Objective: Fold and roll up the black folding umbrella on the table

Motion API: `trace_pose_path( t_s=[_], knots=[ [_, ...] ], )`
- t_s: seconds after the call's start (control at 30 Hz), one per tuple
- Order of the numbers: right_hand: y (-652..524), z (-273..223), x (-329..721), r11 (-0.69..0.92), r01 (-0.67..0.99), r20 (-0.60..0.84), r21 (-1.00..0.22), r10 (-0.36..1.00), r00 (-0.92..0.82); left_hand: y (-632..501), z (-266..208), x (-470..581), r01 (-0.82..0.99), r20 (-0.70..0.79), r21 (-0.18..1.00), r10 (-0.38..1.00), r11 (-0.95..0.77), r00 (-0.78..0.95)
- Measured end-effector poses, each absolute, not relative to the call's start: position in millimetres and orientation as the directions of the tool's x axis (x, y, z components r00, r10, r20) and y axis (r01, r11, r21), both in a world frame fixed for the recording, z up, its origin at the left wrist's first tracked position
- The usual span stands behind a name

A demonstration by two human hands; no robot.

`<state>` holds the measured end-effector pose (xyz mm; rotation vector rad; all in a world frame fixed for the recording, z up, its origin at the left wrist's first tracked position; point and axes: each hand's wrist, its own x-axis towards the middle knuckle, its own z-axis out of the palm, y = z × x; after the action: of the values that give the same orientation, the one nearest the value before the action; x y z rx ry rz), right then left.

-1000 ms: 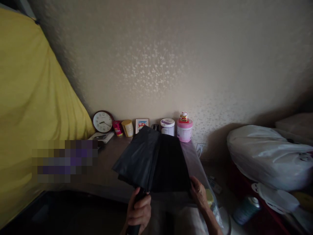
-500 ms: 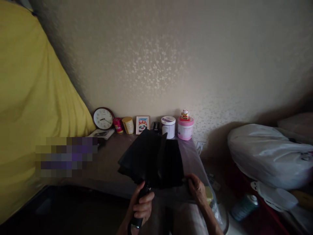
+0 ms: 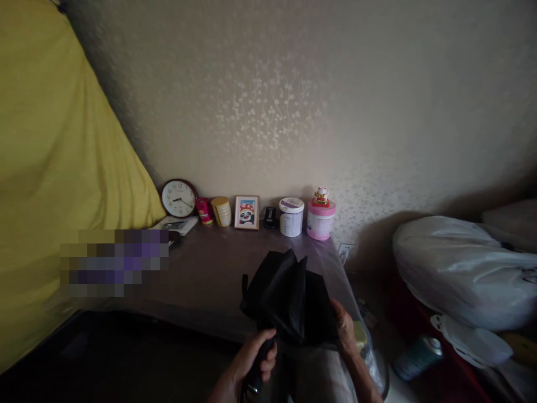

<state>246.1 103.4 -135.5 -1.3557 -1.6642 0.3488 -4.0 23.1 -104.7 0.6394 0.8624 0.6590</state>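
Dim wall [image 3: 377, 101], black umbrella [image 3: 279, 296]; right hand [image 3: 345, 327] partly hidden

Body, person: one pair of hands, two forearms, all uncovered as far as seen.

Left hand [image 3: 250, 351], before the front edge of the tabletop [image 3: 201, 257]: long thumb, straight, blunt-tipped; finger ends rounded, partly shown; detail soft in dim light.

Left forearm [image 3: 226, 385]: short section, widening from the wrist, bare to the bottom of view.

Right hand [image 3: 344, 327], by the tabletop's front right corner: narrow back, knuckles faintly raised, fingers largely hidden.

Right forearm [image 3: 361, 372]: slender, longer section than the left, nearly even in width, bare to the bottom of view.

Finish, both: matt; nails too small and dark to describe.
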Motion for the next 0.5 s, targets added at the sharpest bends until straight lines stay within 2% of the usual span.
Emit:
trace_pose_path(
  t_s=[0.27, 0.5],
  knots=[
    [102.8, -128.7, 245.9, 0.349, 0.628, 0.460, -0.696, 0.888, 0.017, 15.4, -108.2, 4.1, -0.168, -0.487, 0.848, 0.864, 0.503, 0.128],
    [101.4, -127.8, 245.0, 0.313, 0.624, 0.415, -0.717, 0.910, 0.020, 4.4, -104.6, 2.0, -0.104, -0.452, 0.888, 0.892, 0.448, -0.012]
  ],
)
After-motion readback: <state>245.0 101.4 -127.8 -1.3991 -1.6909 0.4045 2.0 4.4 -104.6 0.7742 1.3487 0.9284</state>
